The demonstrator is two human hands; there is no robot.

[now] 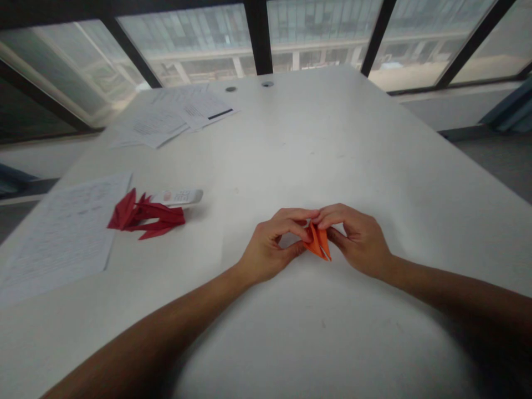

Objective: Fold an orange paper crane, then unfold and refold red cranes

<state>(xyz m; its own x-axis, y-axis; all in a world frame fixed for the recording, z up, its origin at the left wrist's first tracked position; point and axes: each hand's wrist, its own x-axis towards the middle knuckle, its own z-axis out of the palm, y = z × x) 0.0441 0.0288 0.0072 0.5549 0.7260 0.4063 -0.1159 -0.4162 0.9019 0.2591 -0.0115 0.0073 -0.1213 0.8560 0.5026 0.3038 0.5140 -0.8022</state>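
A small folded piece of orange origami paper (pixel 318 244) is pinched between both hands, just above the white table (pixel 332 138). My left hand (pixel 270 244) grips its left side with thumb and fingertips. My right hand (pixel 351 238) holds its right side, and the fingertips of both hands nearly meet over the top. The folded paper forms a narrow pointed shape, partly hidden by my fingers.
A red folded paper figure (pixel 145 215) lies left of my hands, against a white remote control (pixel 178 197). A printed sheet (pixel 62 235) lies at the left, more papers (pixel 174 115) lie at the far end, and large windows stand behind the table.
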